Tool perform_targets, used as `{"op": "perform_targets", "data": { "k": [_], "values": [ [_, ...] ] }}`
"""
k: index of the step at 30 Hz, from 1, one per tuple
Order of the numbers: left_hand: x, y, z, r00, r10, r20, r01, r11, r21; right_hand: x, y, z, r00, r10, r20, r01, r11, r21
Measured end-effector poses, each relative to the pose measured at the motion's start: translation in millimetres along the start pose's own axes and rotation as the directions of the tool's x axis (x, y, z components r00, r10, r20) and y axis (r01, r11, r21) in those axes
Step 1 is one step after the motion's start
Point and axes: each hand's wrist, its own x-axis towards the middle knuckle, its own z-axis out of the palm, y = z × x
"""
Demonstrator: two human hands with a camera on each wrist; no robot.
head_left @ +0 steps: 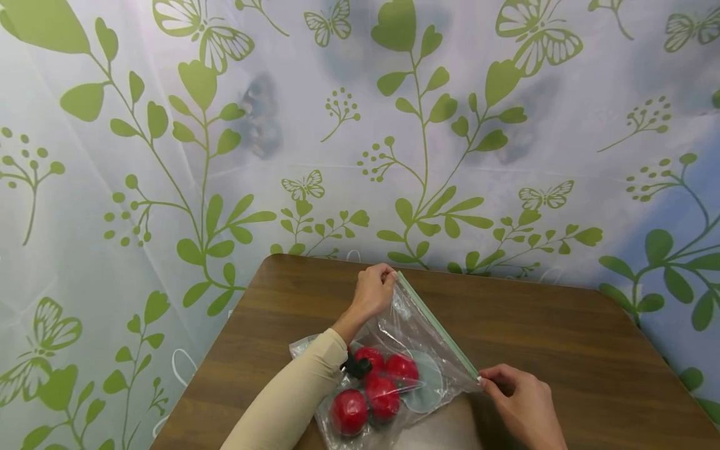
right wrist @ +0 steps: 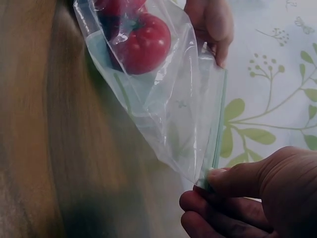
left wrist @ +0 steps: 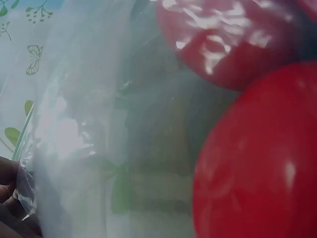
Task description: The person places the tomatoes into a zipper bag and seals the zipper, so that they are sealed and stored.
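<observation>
A clear plastic zip bag with several red tomatoes inside is lifted at its top edge over the table. Along that edge runs a pale green zip strip, stretched straight between both hands. My left hand pinches the strip's far end. At the near end, my right hand pinches the corner between thumb and fingers, right at a small white slider. In the right wrist view one glossy tomato shows its green stem. Tomatoes fill the right of the left wrist view.
The brown wooden table has rounded far corners. Behind it hangs a pale curtain printed with green leaves and butterflies. A pale rounded patch shows on the bag beside the tomatoes.
</observation>
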Motion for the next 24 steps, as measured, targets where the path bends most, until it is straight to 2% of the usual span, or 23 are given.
{"op": "perform_targets", "data": {
  "k": [10, 14, 19, 20, 22, 23, 24],
  "values": [
    [-0.7, -5.1, 6.4, 0.997, 0.010, -0.081, -0.006, 0.999, 0.049, -4.7, 8.7, 2.7, 0.997, -0.048, -0.068, 0.047, 0.999, -0.013],
    [-0.3, -5.7, 8.6, 0.997, -0.010, -0.079, 0.014, 0.999, 0.045, -1.1, 11.2, 2.5, 0.994, -0.063, -0.086, 0.061, 0.998, -0.025],
    [2.6, -8.6, 11.9, 0.996, -0.079, -0.043, 0.081, 0.996, 0.040, 6.2, 15.0, 4.2, 0.994, -0.066, -0.082, 0.064, 0.998, -0.025],
    [4.0, -11.9, 12.7, 0.996, -0.086, -0.034, 0.087, 0.996, 0.034, 8.1, 16.3, 5.5, 0.995, -0.065, -0.080, 0.063, 0.998, -0.023],
    [20.4, -50.1, 31.5, 0.998, -0.046, -0.038, 0.047, 0.998, 0.037, 12.7, 19.8, 9.5, 0.995, -0.065, -0.076, 0.064, 0.998, -0.019],
    [21.2, -52.3, 32.6, 0.999, -0.045, -0.031, 0.046, 0.997, 0.059, 15.1, 21.5, 11.6, 0.996, -0.061, -0.070, 0.060, 0.998, -0.018],
    [28.2, -67.1, 39.4, 0.999, -0.052, -0.011, 0.052, 0.997, 0.065, 17.7, 23.2, 13.7, 0.996, -0.060, -0.065, 0.059, 0.998, -0.019]
  ]
}}
